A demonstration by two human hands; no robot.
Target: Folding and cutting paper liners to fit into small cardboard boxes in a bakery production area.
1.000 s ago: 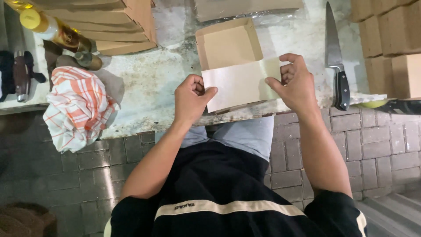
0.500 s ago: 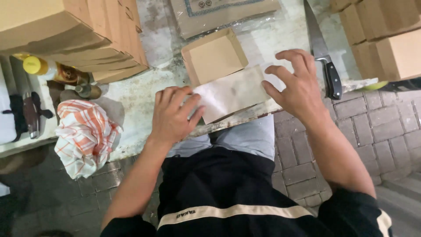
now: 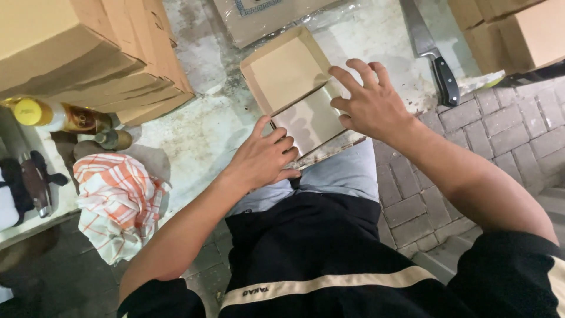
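Stained counter [image 3: 200,129]: cardboard box [image 3: 288,73] between both hands' fingers [image 3: 347,76].

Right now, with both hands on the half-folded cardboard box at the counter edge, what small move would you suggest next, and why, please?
Probably press the near flap down flat with the right hand while the left hand steadies the near corner. The cardboard box lies open on the counter, its near flap not fully seated, and both hands are spread open on it, so it looks ready to be pushed home.

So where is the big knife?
In the head view, the knife lies on the table at upper right, just beyond the right hand, beside the cardboard box.
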